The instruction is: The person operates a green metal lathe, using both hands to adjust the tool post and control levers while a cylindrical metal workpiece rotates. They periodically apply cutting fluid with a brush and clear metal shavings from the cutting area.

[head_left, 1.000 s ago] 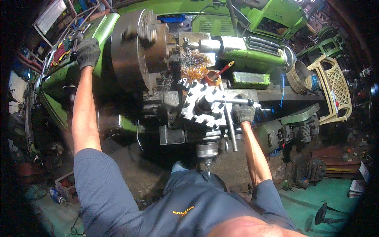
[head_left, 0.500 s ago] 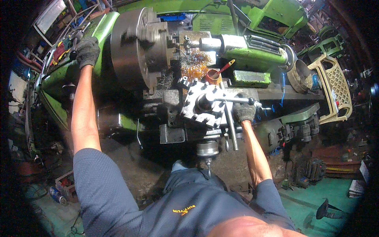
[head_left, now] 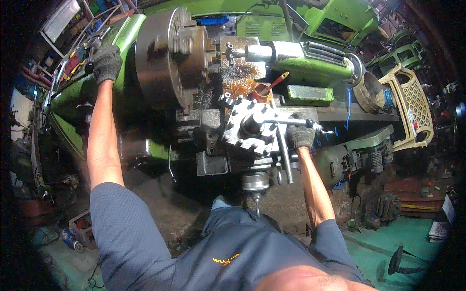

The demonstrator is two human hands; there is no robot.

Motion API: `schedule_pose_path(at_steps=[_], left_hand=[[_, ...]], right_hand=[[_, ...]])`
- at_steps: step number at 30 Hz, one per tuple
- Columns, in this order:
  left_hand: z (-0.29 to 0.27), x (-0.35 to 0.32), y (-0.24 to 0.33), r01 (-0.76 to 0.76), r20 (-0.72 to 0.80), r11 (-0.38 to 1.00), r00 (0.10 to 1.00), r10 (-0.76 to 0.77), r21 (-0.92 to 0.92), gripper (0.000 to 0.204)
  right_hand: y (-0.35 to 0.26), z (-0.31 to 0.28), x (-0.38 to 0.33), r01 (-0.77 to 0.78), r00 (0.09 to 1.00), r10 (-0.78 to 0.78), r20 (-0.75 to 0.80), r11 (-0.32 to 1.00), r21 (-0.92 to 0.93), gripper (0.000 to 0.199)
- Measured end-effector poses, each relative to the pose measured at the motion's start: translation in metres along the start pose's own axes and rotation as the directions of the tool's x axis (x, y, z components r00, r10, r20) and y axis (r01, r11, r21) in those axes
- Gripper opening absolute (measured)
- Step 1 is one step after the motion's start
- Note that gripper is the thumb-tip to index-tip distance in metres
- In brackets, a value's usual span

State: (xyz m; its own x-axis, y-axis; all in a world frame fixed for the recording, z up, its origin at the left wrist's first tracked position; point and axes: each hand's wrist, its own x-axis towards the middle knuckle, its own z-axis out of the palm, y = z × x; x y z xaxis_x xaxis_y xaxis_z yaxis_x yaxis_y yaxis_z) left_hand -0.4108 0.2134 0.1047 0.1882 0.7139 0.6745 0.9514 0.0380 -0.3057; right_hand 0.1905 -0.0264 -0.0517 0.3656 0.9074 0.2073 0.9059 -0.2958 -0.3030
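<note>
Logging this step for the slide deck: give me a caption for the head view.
Gloved left hand on the green lathe's headstock, gloved right hand on a handle by the tool post.

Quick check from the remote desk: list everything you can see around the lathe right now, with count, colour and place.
Lathe: one, green, across the top.
Chuck: one, dark steel, upper left.
Tool post: one, grey, centre.
Long handle: one, steel, on the tool post.
Oil can: one, orange-red, behind the tool post.
Plastic chair: one, cream, right.
Left hand: gloved, on a lever at the headstock.
Right hand: gloved, gripping a handle beside the tool post.
</note>
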Motion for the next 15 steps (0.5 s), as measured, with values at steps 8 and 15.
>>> schedule_pose_path(at_steps=[8, 15], left_hand=[[0.0003, -0.0003, 0.0003, -0.036, -0.069, 0.997, 0.997, 0.031, -0.064, 0.017], [0.0051, -0.0013, -0.0078, -0.042, -0.058, 0.994, 0.998, 0.036, -0.101, 0.014]], right_hand=[[-0.0010, -0.0018, -0.0006, -0.017, 1.000, 0.018, -0.009, 0.999, 0.038, 0.017], [-0.0022, -0.0016, -0.0003, -0.022, 1.000, 0.022, -0.009, 1.000, 0.013, 0.016]])
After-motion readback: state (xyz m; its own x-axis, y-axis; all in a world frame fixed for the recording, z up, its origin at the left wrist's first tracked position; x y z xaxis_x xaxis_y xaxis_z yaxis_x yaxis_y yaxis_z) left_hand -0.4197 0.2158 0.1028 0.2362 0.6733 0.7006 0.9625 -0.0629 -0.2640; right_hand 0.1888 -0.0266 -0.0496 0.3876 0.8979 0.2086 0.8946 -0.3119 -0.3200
